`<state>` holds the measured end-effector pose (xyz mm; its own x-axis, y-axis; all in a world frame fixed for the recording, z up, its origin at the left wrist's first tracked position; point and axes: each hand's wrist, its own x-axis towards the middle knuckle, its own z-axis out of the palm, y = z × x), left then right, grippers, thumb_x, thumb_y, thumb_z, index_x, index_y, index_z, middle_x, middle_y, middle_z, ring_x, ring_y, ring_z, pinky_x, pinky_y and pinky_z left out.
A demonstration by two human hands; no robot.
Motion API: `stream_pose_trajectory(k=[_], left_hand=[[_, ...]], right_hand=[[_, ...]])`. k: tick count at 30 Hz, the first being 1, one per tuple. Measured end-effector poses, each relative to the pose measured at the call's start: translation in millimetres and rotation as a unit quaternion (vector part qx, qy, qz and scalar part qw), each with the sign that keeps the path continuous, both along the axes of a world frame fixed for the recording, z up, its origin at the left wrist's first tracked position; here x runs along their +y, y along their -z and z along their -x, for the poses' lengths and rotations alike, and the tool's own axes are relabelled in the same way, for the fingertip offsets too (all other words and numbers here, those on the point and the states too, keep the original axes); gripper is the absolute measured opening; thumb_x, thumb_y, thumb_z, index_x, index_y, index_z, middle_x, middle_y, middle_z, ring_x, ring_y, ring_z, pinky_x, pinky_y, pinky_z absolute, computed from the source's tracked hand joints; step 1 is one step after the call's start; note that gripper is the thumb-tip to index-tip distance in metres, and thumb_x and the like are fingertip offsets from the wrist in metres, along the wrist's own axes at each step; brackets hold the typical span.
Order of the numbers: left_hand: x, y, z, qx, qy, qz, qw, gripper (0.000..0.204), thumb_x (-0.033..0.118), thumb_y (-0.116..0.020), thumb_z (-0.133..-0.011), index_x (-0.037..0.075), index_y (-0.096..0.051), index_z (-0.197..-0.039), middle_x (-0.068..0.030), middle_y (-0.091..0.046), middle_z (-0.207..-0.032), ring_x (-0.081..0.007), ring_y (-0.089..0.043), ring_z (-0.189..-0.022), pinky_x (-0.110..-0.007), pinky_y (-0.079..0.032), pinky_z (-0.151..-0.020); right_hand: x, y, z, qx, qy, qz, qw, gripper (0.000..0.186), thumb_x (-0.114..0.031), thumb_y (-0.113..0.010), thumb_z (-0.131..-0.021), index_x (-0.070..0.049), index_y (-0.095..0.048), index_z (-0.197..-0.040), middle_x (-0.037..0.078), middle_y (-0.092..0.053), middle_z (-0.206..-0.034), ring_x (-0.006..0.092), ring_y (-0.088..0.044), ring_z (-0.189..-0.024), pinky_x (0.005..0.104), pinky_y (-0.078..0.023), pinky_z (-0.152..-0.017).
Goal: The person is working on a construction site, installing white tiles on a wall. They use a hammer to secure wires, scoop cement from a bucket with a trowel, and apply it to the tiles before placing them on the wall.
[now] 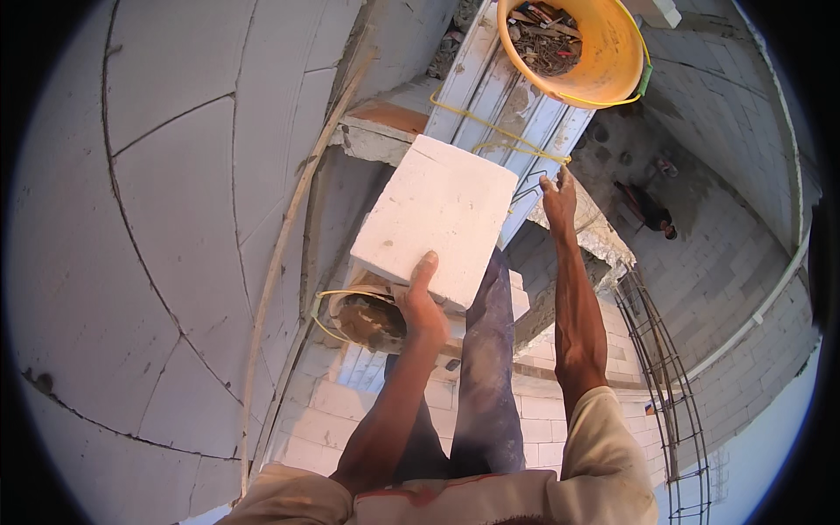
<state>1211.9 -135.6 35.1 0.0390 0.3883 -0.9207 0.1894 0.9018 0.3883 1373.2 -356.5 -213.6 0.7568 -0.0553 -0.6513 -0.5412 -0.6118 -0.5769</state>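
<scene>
My left hand [423,306] grips the near edge of a pale aerated concrete block [442,214], its thumb on the top face and its fingers hidden underneath. The block is held out in front of my legs, slightly turned. To the right, my right hand [560,197] reaches forward with its fingers apart and holds nothing. Its fingertips are close to a yellow rope [525,144] tied around long metal planks [472,74]. Whether they touch the rope or a plank, I cannot tell.
An orange bucket [612,52] with debris stands on the planks' far end. A mortar bucket [372,322] sits left of my legs. A block wall [175,175] rises at left; a rebar cage [669,394] stands right. A person [647,210] is far below.
</scene>
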Motion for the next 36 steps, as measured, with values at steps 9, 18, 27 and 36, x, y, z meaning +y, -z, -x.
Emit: stream_pose_trajectory(k=[9, 18, 27, 36], left_hand=[[20.9, -186.6, 85.6, -0.083, 0.08, 0.012, 0.993, 0.069, 0.015, -0.072, -0.09, -0.001, -0.045, -0.151, -0.0158, -0.061, -0.138, -0.0282, -0.062, -0.129, -0.045, -0.051, -0.109], [22.0, -333.6, 241.5, -0.156, 0.118, 0.0, 0.981, 0.069, 0.015, -0.079, -0.087, -0.003, -0.05, -0.146, -0.0144, -0.068, -0.128, -0.0232, -0.065, -0.121, -0.038, -0.051, -0.105], [-3.3, -378.8, 388.0, -0.2, 0.003, -0.072, 0.977, 0.081, 0.046, -0.08, -0.095, -0.002, -0.05, -0.153, -0.016, -0.064, -0.141, -0.0261, -0.058, -0.131, -0.04, -0.045, -0.112], [-13.7, -338.0, 542.0, -0.006, 0.097, -0.141, 0.985, 0.103, 0.083, -0.061, -0.092, 0.002, -0.054, -0.154, -0.022, -0.054, -0.155, -0.0367, -0.043, -0.151, -0.046, -0.032, -0.123]], right_hand=[[42.2, -281.7, 106.2, 0.287, 0.264, -0.454, 0.801, 0.108, -0.08, -0.05, -0.099, 0.006, -0.035, -0.162, 0.024, -0.042, -0.166, 0.0385, -0.044, -0.151, 0.0561, -0.037, -0.124], [28.7, -485.2, 233.5, 0.305, 0.211, -0.37, 0.852, 0.093, -0.028, -0.089, -0.079, 0.001, -0.044, -0.156, 0.017, -0.06, -0.148, 0.0358, -0.06, -0.135, 0.054, -0.049, -0.116], [121.3, -567.8, 274.5, 0.416, -0.06, -0.415, 0.807, 0.085, -0.037, -0.072, -0.085, -0.002, -0.043, -0.158, 0.02, -0.058, -0.143, 0.0387, -0.058, -0.133, 0.0519, -0.051, -0.11], [196.8, -546.3, 317.9, 0.521, -0.333, -0.318, 0.719, 0.08, -0.033, -0.07, -0.088, -0.003, -0.044, -0.158, 0.016, -0.057, -0.149, 0.0357, -0.056, -0.138, 0.0512, -0.046, -0.116]])
